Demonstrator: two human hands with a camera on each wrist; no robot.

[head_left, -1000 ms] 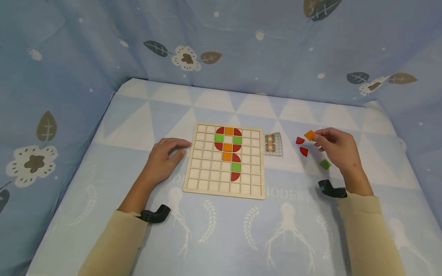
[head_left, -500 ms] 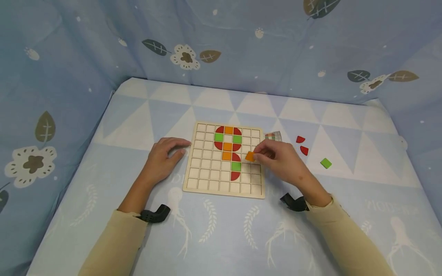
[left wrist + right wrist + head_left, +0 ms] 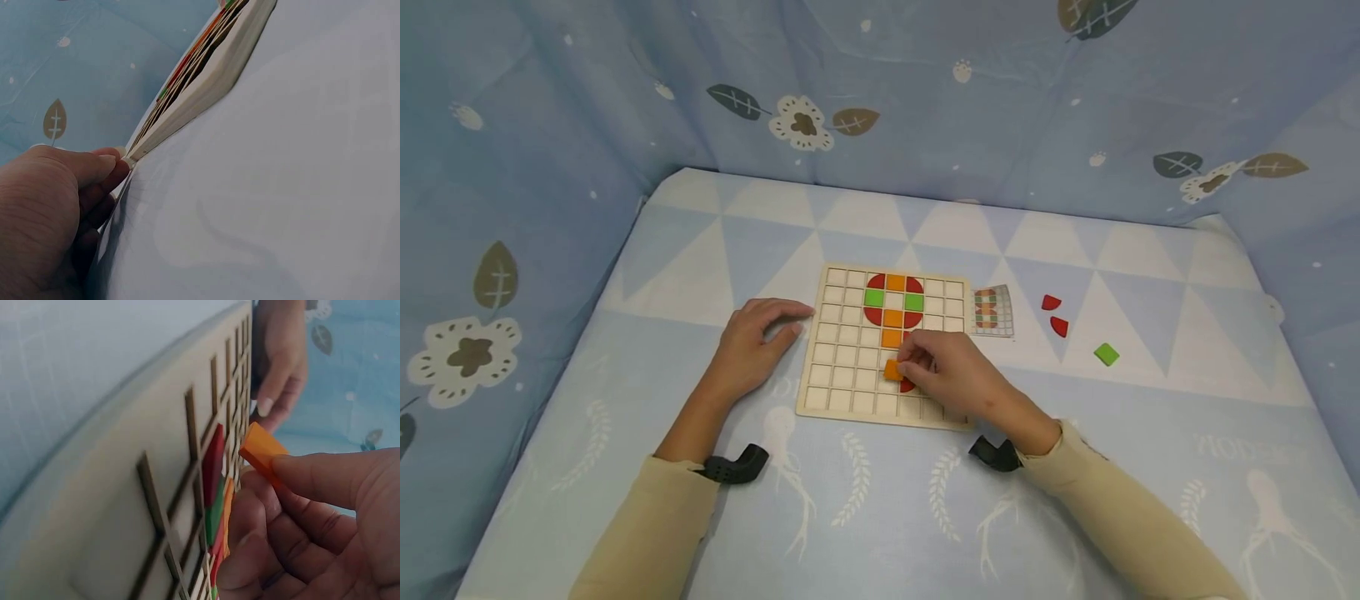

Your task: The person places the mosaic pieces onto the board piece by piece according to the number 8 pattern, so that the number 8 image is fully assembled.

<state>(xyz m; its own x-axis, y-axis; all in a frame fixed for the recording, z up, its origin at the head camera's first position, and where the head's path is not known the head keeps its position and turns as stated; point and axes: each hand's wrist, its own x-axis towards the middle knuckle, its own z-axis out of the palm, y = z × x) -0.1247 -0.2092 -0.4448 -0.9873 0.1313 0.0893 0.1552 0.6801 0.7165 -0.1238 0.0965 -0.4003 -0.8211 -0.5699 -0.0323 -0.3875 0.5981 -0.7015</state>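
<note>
A wooden grid board point(image 3: 842, 379) lies on the cloth-covered table, with red quarter-circle, orange square and green square tiles set in some cells. My right hand point(image 3: 958, 371) pinches an orange square tile point(image 3: 892, 370) between thumb and finger over the lower middle of the board. In the right wrist view the orange tile point(image 3: 264, 450) is tilted, a little off the grid. This hand covers part of the red and green tiles beneath it. My left hand point(image 3: 752, 346) rests on the table, fingertips at the board's left edge; the left wrist view shows those fingertips point(image 3: 119, 159) by its corner.
A small printed pattern card point(image 3: 993, 311) lies against the board's right side. Farther right are two red quarter-circle tiles point(image 3: 1051, 302) and a loose green square tile point(image 3: 1107, 354). A patterned blue curtain point(image 3: 917, 108) stands behind the table.
My right hand has carried the orange tile leftward from the loose pieces on the right to above the board's lower middle. The left hand stays at the board's edge.
</note>
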